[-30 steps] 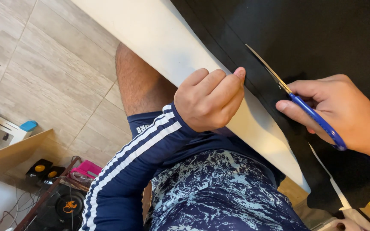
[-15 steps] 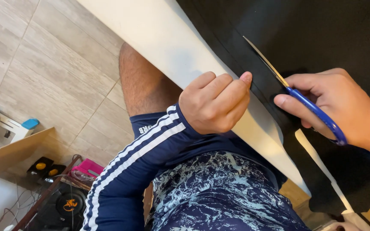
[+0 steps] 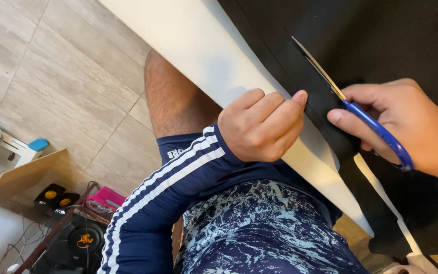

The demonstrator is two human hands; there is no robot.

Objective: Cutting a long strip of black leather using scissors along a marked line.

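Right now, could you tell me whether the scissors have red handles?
No, the scissors in the right hand have blue handles, with the blades over the black sheet.

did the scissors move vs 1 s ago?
Barely. The scissors sit in almost the same spot against the table edge; right hand holds them, left hand pinches the black sheet.

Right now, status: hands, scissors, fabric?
Right hand grips blue-handled scissors, blades in black fabric. Left hand pinches the fabric edge at the white table rim. Cut strip hangs; nothing in the way.
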